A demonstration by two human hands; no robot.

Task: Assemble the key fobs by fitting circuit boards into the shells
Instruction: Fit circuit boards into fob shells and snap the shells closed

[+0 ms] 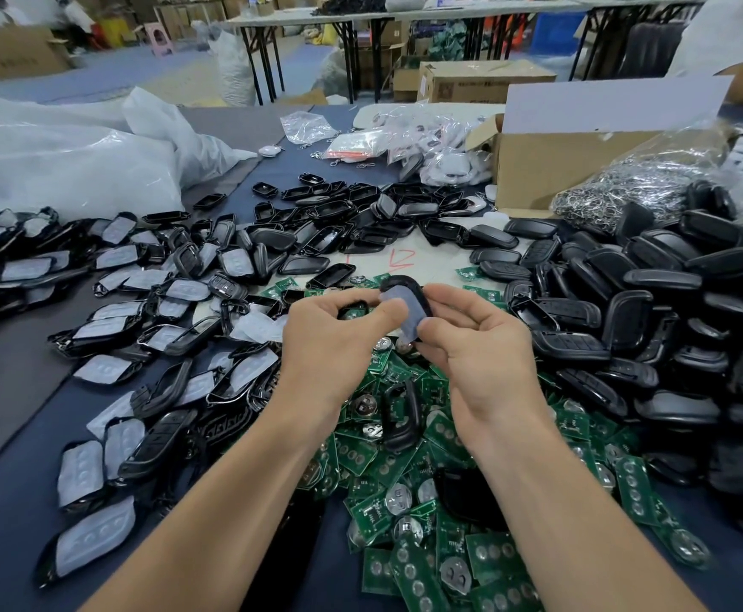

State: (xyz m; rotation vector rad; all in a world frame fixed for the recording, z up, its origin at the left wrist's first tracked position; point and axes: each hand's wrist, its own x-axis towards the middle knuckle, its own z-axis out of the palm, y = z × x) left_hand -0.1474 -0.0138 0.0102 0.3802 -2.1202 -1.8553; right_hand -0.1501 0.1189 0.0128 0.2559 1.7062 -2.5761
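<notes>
Head camera: padded shells [109, 311] litter the tabletop [7, 545] at left; above the green circuit boards [405, 483] the left hand [334, 333] and right hand [484, 351] together pinch one black shell [405, 284] (grey pad [407, 318] showing); bare shells [652, 280] heap at right.

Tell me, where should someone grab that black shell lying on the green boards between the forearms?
Likely from above, pinching the two long rails of the black shell: it lies hollow atop the circuit boards, rims exposed, nothing resting on it.
</notes>
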